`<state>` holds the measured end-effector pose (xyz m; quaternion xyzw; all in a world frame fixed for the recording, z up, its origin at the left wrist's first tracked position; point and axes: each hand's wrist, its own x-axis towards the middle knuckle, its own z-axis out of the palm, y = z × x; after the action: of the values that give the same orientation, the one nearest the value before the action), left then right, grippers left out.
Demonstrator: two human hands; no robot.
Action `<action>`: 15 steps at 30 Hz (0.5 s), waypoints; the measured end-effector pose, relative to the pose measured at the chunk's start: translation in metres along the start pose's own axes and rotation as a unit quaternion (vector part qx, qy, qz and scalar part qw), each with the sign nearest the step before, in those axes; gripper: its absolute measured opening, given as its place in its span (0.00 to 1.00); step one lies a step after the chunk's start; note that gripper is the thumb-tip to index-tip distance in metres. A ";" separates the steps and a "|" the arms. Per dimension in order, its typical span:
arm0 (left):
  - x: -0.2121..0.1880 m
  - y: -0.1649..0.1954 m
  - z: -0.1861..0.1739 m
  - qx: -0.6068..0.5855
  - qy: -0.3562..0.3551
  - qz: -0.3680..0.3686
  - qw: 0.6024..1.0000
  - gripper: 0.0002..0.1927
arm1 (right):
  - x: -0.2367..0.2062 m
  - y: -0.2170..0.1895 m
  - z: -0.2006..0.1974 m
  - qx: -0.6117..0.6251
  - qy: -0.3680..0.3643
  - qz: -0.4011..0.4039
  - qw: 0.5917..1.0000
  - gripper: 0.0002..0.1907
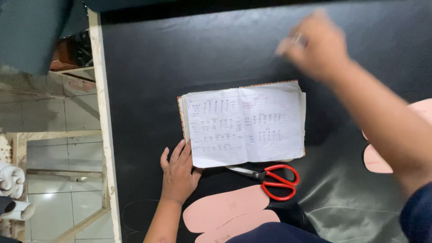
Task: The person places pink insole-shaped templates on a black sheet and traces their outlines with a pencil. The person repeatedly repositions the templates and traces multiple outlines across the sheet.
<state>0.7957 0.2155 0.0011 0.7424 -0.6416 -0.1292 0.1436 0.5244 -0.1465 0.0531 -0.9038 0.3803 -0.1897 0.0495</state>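
Observation:
An open notebook (245, 124) with handwritten rows lies on a black sheet of material (189, 58) that covers the table. My left hand (178, 171) rests flat on the sheet, its fingers touching the notebook's lower left corner. My right hand (315, 42) is raised above the sheet beyond the notebook's far right corner; it is blurred, fingers curled around something small and thin that I cannot identify. Red-handled scissors (272, 179) lie shut just below the notebook. Two pink sole-shaped paper patterns (227, 211) lie near my left wrist.
Another pink pattern piece (375, 159) lies at the right, partly behind my right arm. The table's pale wooden edge (104, 135) runs down the left side, with tiled floor (58, 148) and white rolls (11, 180) below it. Faint chalk outlines mark the sheet near the bottom.

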 end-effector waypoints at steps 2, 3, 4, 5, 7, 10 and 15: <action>0.000 -0.002 0.005 0.001 -0.004 -0.009 1.000 0.27 | -0.028 -0.030 0.012 0.023 -0.177 0.035 0.983 0.31; -0.001 -0.003 0.006 0.003 -0.007 -0.015 1.000 0.27 | -0.036 -0.039 0.016 -0.010 -0.227 -0.011 0.974 0.42; -0.002 -0.003 0.008 0.010 -0.009 -0.015 1.000 0.27 | -0.042 -0.042 0.015 -0.010 -0.237 -0.001 0.972 0.44; -0.002 -0.003 0.009 0.016 -0.010 -0.014 1.000 0.27 | -0.044 -0.044 0.014 -0.011 -0.245 0.010 0.969 0.46; -0.001 0.000 0.010 0.025 -0.014 -0.017 0.999 0.27 | -0.042 -0.043 0.013 -0.007 -0.287 0.032 0.957 0.47; 0.003 0.003 0.006 0.036 -0.032 -0.028 0.998 0.27 | -0.020 -0.033 0.021 -0.005 -0.388 0.058 0.920 0.43; 0.024 0.005 -0.008 0.050 -0.039 -0.025 0.998 0.30 | 0.005 -0.003 0.037 0.026 -0.393 0.031 0.919 0.36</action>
<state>0.7976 0.1912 0.0099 0.7587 -0.6337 -0.1296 0.0776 0.5436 -0.1496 0.0213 -0.8919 0.3530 0.1727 0.2239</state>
